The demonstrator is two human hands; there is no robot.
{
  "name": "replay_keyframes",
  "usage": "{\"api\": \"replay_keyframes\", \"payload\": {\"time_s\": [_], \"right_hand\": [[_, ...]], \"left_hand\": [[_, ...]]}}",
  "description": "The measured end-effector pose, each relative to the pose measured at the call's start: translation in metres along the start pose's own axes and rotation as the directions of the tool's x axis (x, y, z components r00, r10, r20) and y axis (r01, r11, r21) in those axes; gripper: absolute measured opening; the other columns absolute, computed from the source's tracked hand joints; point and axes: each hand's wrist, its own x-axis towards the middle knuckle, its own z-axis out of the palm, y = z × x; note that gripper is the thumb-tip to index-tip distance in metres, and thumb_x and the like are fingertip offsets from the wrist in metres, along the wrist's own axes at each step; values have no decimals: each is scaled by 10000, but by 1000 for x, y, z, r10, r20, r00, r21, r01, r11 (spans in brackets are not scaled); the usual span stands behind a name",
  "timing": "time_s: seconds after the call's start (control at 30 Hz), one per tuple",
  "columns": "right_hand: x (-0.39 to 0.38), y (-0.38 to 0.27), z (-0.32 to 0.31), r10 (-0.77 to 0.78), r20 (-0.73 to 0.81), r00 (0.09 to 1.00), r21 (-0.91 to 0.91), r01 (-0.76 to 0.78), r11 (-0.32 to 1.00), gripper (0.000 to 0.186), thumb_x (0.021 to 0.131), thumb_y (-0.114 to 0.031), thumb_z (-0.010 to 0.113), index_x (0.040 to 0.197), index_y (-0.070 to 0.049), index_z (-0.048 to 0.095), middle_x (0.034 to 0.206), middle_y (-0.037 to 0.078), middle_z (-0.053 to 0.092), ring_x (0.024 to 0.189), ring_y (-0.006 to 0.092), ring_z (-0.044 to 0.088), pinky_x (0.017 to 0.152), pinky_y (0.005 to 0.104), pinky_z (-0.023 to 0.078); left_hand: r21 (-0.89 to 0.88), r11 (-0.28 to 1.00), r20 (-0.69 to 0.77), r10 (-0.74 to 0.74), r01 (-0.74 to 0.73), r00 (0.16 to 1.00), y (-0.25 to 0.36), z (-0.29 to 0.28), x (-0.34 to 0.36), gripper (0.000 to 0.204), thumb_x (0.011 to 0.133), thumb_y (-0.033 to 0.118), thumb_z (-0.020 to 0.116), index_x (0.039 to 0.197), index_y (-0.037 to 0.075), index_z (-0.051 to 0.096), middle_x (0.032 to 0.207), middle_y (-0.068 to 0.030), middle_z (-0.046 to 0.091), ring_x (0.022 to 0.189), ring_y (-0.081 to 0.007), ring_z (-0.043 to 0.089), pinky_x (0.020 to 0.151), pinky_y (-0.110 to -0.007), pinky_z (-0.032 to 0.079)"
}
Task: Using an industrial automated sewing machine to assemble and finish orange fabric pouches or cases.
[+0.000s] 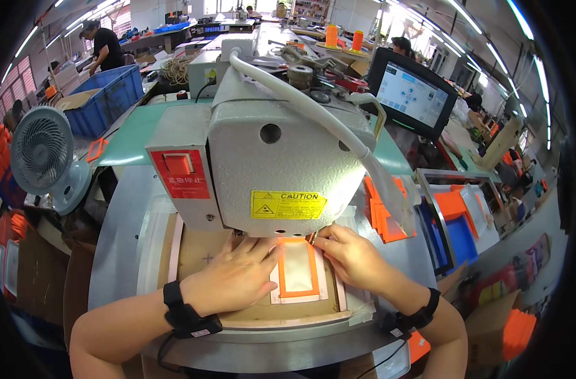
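Beneath the head of a grey industrial sewing machine (285,151) lies an orange rectangular frame piece (299,293) with a pale middle panel, set inside a pinkish-white border on a brown template board (221,309). My left hand (240,271) rests flat on the board, fingers stretched, its fingertips reaching the left edge of the orange piece. At that piece's upper right corner, close under the machine head, my right hand (348,252) is closed in a pinch. A thin dark object shows at its fingertips, too small to name. The needle area is hidden behind the machine head.
A red stop button (178,164) sits on the machine's left side. Orange pieces (384,215) are stacked to the right, near a blue tray (458,237). A screen (411,91) stands behind at right, a fan (43,148) and a blue crate (108,101) at left.
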Motion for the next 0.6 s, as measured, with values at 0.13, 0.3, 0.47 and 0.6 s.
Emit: {"api": "replay_keyframes", "payload": {"time_s": [0.13, 0.3, 0.47, 0.6], "right_hand": [[13, -8, -11, -116, 169, 979, -252, 156, 955, 273, 826, -79, 637, 1084, -3, 680, 1007, 98, 595, 935, 286, 608, 789, 383, 525], [19, -7, -15, -204, 166, 965, -212, 237, 948, 281, 822, -138, 652, 1048, 28, 673, 954, 95, 568, 923, 282, 581, 779, 348, 516], [19, -16, -33, -86, 329, 941, -225, 166, 960, 700, 736, -446, 763, 1241, 23, 643, 1140, 115, 596, 1092, 287, 538, 918, 403, 419], [22, -20, -32, -6, 422, 906, -300, 146, 943, 809, 699, -507, 783, 1275, 35, 615, 1184, 129, 567, 1152, 293, 510, 983, 432, 400]], "left_hand": [[-34, 999, -4, 35, -36, 999, 0, 0, 0, 669, 787, 246, 740, 1348, -28, 500, 1370, -146, 505, 1251, -309, 497, 995, -490, 435], [-34, 998, 50, 56, -55, 997, 1, -5, 0, 635, 810, 246, 715, 1357, -4, 509, 1431, -171, 460, 1282, -338, 475, 1036, -509, 393], [-62, 990, 106, 136, -130, 985, -7, -8, -11, 588, 852, 202, 647, 1422, 140, 513, 1538, -252, 314, 1387, -405, 370, 1108, -561, 321], [-75, 973, 193, 229, -218, 954, -11, -9, -8, 591, 864, 143, 575, 1438, 275, 518, 1557, -306, 236, 1404, -456, 332, 1127, -582, 299]]}}
